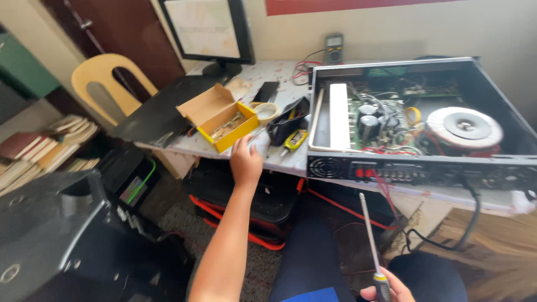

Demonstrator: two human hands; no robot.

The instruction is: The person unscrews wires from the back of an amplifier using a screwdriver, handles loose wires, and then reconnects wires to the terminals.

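Cluttered and pale, the counter (279, 159) carries an opened amplifier chassis (419, 120) on the right and small tools on the left, with a monitor (207, 28) and a multimeter (334, 49) at the back wall. At the counter's front edge the left hand (246, 162) reaches forward, its grip loosely spread and closed on nothing, fingertips just beside the yellow cardboard box (221, 117) of small metal parts. That box lies directly ahead and slightly left of the hand, and a yellow-handled tool (293, 141) lies near on the other side. Low in view, the right hand (386, 291) pinches the handle of a long screwdriver (370, 240), whose shaft points up towards the chassis front, well apart from the box.
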